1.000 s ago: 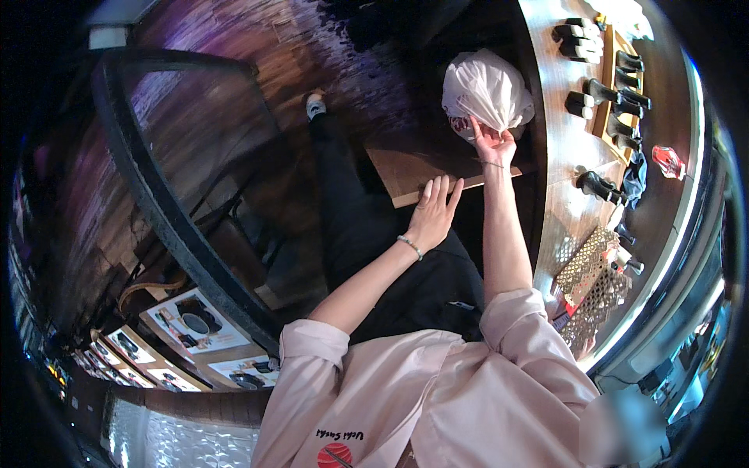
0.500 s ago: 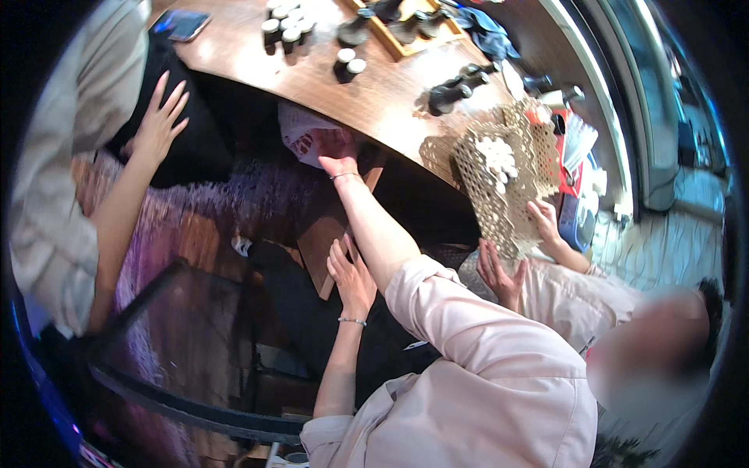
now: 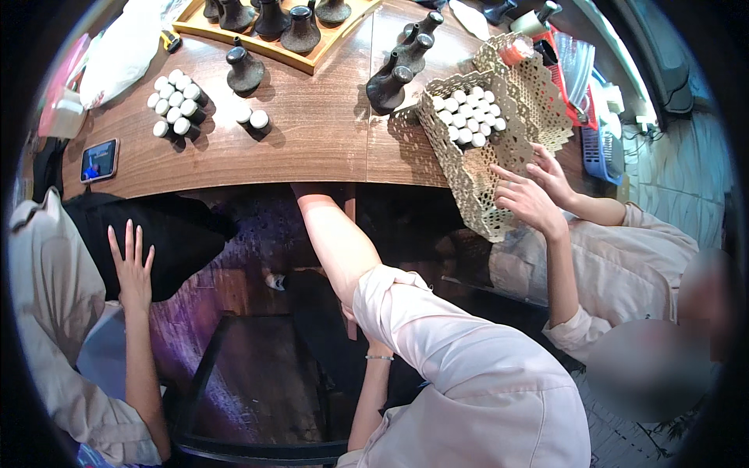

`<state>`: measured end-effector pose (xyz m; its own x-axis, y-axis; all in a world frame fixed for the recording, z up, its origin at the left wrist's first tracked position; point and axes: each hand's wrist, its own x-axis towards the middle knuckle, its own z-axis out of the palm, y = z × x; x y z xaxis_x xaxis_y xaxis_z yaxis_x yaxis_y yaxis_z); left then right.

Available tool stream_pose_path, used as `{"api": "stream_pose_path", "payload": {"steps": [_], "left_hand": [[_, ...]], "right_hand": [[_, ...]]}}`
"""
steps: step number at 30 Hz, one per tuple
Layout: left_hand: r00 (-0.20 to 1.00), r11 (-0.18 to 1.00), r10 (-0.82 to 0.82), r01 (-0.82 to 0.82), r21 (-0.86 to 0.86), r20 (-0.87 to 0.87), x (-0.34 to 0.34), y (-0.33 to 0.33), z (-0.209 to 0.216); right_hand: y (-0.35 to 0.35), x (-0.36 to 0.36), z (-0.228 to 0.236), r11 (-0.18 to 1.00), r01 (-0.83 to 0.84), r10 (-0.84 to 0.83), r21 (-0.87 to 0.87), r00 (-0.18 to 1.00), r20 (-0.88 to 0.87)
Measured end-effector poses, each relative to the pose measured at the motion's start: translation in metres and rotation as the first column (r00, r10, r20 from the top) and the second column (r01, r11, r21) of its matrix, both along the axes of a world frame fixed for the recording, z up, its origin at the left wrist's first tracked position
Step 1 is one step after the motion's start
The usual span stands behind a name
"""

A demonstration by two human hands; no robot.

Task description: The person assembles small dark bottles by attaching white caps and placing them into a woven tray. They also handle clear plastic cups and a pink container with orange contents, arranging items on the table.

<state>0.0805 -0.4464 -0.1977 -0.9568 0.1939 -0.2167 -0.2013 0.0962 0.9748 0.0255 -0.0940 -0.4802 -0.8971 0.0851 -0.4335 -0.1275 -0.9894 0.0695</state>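
The right forearm (image 3: 331,234) passes beneath the front edge of the counter (image 3: 312,148), so the right hand is hidden and its grip cannot be told; the left hand (image 3: 375,341), partly behind the right sleeve (image 3: 406,312), is near the narrow wooden board (image 3: 350,209), finger spread unclear; open floor (image 3: 253,234) lies left of the forearm, toward a co-worker's black clothing (image 3: 175,249)

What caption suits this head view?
Wearer's right forearm, hand hidden, runs under a brown wooden table bearing black cylinders with white tops.

head camera; left of two fisheyes; looks down; close over right arm (image 3: 331,230); table (image 3: 320,136) beyond
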Motion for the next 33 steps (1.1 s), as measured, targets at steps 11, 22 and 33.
{"api": "stream_pose_path", "payload": {"steps": [11, 22, 33], "left_hand": [[0.976, 0.987, 0.157, -0.161, 0.014, 0.153, -0.001, -0.044, -0.031], [0.973, 0.963, 0.184, -0.207, 0.175, 0.139, 0.009, -0.034, -0.018], [0.935, 0.899, 0.349, -0.354, -0.258, -0.067, 0.11, 0.101, -0.025]], "right_hand": [[-0.007, 0.003, -0.008, 0.999, 0.048, -0.046, -0.007, 0.987, 0.155], [-0.019, 0.003, 0.003, 0.999, 0.047, -0.041, -0.022, 0.974, 0.222], [-0.015, 0.009, 0.01, 1.0, 0.021, -0.02, -0.002, 0.95, 0.312]]}}
